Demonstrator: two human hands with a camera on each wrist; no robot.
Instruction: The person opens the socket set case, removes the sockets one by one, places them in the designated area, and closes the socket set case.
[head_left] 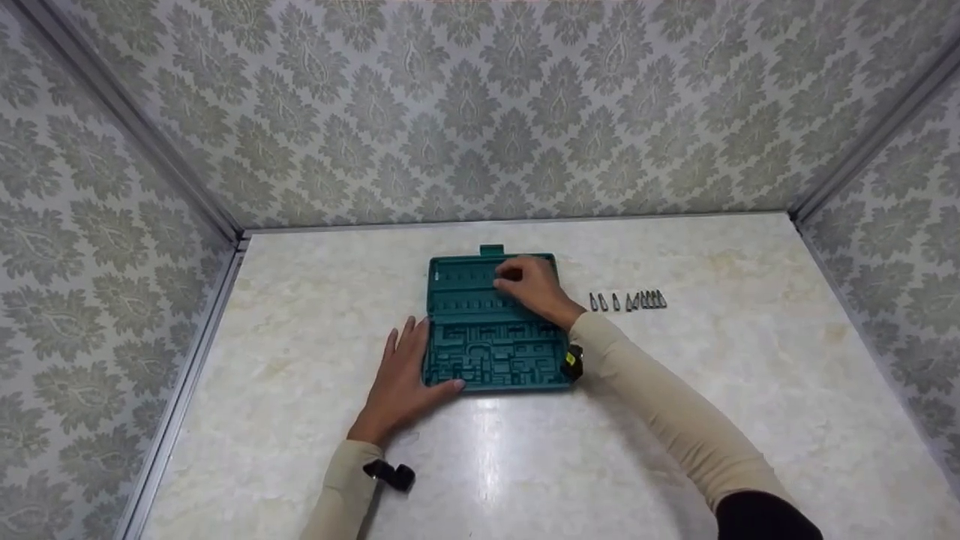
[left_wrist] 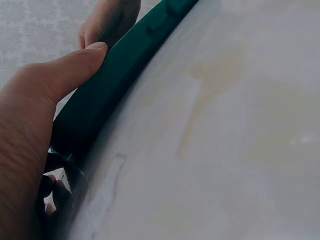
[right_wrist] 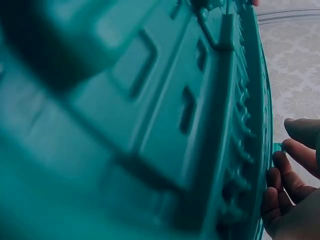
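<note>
A green plastic tool case (head_left: 495, 319) lies unfolded on the table, its moulded slots facing up. My left hand (head_left: 401, 382) rests against the case's left side with fingers extended, its thumb on the front edge; the left wrist view shows that thumb (left_wrist: 80, 65) along the green rim. Over the upper right part of the case is my right hand (head_left: 531, 283). In the right wrist view its fingers (right_wrist: 287, 175) are loosely bent, thumb apart from the index finger, and no held thing shows. A small pale piece (head_left: 438, 276) sits in the upper left slot.
Several small metal bits (head_left: 645, 300) lie in a row on the table right of the case. A latch tab (head_left: 491, 250) sticks out from the case's far edge. Patterned walls (head_left: 465, 112) enclose the marbled white table (head_left: 750, 337) at the back and sides.
</note>
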